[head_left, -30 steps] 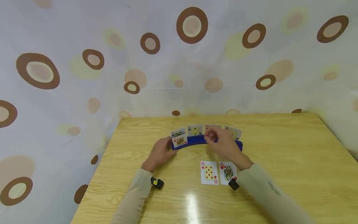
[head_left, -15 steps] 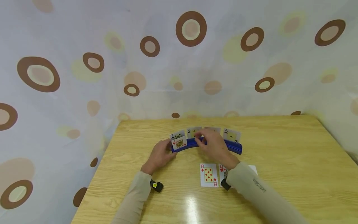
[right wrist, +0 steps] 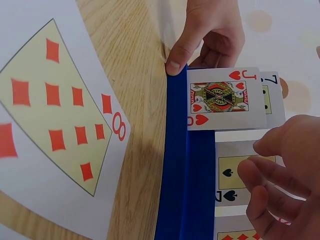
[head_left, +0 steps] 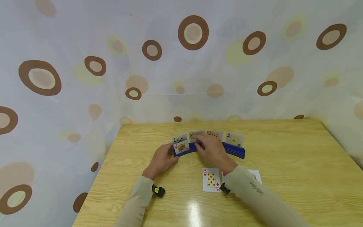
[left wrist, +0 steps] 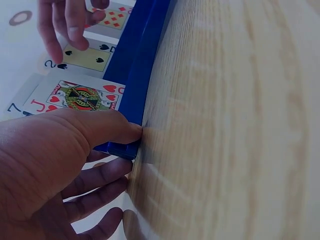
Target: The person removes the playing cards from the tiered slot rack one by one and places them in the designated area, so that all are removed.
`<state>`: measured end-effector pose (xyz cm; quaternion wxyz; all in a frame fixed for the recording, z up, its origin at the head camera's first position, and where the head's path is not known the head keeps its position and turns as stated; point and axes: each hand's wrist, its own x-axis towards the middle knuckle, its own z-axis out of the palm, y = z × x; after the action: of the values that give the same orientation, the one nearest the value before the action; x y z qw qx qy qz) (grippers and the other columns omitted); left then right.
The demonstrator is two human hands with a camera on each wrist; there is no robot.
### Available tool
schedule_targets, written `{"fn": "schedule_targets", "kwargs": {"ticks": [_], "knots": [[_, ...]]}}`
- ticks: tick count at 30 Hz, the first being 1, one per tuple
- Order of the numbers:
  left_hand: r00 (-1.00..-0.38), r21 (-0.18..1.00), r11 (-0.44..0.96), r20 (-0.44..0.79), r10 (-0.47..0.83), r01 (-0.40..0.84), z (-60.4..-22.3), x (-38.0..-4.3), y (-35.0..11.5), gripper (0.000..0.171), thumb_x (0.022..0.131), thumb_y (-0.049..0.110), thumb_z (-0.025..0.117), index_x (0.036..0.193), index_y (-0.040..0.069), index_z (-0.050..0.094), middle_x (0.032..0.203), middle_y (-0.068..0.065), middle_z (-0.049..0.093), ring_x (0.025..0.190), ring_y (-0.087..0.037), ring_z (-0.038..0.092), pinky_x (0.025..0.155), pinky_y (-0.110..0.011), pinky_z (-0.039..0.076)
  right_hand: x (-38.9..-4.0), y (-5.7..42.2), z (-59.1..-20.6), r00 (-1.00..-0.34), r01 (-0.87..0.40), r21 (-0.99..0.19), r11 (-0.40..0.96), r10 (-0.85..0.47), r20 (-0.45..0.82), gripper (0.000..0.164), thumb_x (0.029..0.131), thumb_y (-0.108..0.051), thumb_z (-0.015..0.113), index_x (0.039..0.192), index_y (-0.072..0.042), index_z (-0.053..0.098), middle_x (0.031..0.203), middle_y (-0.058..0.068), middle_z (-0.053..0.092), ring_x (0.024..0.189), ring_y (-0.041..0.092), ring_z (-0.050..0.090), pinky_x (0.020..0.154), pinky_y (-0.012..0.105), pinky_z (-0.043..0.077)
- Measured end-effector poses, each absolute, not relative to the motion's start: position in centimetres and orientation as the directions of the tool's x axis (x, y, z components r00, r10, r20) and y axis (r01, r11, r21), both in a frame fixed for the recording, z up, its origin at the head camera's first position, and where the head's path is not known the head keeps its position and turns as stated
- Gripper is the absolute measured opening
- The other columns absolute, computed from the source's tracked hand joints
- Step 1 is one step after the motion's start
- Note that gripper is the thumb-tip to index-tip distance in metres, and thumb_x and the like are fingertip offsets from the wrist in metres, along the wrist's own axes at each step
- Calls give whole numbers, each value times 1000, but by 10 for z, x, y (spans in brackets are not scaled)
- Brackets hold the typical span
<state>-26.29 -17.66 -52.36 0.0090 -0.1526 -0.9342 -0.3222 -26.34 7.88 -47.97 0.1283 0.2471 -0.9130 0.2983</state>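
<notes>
A curved blue card holder [head_left: 235, 151] stands on the table with playing cards upright in it. My left hand [head_left: 162, 159] grips its left end, thumb in front and fingers behind. Beside that thumb, the jack of hearts [right wrist: 225, 100] stands in front of a black seven [head_left: 179, 137]. My right hand [head_left: 214, 150] is at the two of spades [left wrist: 85, 59], fingers loosely bent and nothing held between them. Whether its fingertips touch that card, I cannot tell. Farther right stand the ten of diamonds [head_left: 216, 135] and a black ace [head_left: 234, 139].
The eight of diamonds [head_left: 211, 179] lies face up on the wooden table [head_left: 297, 164]. A red card [head_left: 223, 176] and another white card [head_left: 257, 175] lie to its right, partly covered by the right sleeve [head_left: 252, 186]. A patterned cloth [head_left: 198, 72] hangs behind the table.
My right hand has moved left along the holder, from the ten of diamonds to the two of spades. My left hand keeps its hold on the left end.
</notes>
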Motion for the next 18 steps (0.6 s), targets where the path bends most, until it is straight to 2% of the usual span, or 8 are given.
{"fn": "schedule_targets", "kwargs": {"ticks": [3, 6, 9, 13, 18], "knots": [[-949, 603, 738, 126, 288, 304, -525, -265, -178, 33, 95, 18, 84, 122, 5, 70, 104, -7, 71, 97, -22, 61, 94, -47, 52, -264, 77, -479, -846, -526, -478, 704, -375, 379, 36, 101, -12, 78, 137, -16, 76, 117, 7, 78, 69, 5, 55, 63, 27, 46], [-930, 584, 726, 179, 321, 363, -543, -275, -186, 34, 99, 26, 81, 123, 6, 69, 103, -6, 71, 94, -19, 59, 88, -42, 51, -263, 76, -478, -844, -527, -473, 706, -372, 385, 36, 101, -12, 78, 137, -16, 76, 117, 6, 79, 67, 5, 53, 63, 27, 45], [-921, 584, 714, 197, 337, 386, -545, -276, -187, 35, 98, 27, 81, 123, 5, 68, 103, -7, 71, 94, -21, 60, 88, -44, 52, -263, 74, -478, -844, -527, -471, 707, -369, 389, 37, 101, -11, 78, 137, -16, 76, 126, 7, 78, 68, 5, 54, 63, 27, 46], [-940, 597, 731, 145, 308, 332, -527, -265, -179, 34, 95, 18, 84, 122, 4, 69, 105, -9, 72, 98, -23, 62, 94, -50, 53, -262, 72, -480, -849, -519, -473, 711, -369, 377, 39, 101, -11, 78, 139, -16, 75, 132, 9, 76, 72, 6, 56, 64, 26, 47], [-948, 580, 754, 125, 293, 310, -524, -262, -176, 33, 96, 17, 84, 123, 5, 70, 105, -7, 72, 97, -20, 61, 93, -46, 53, -261, 69, -483, -851, -517, -457, 724, -380, 361, 41, 101, -12, 77, 142, -16, 73, 130, 10, 75, 75, 9, 60, 66, 28, 50]]}}
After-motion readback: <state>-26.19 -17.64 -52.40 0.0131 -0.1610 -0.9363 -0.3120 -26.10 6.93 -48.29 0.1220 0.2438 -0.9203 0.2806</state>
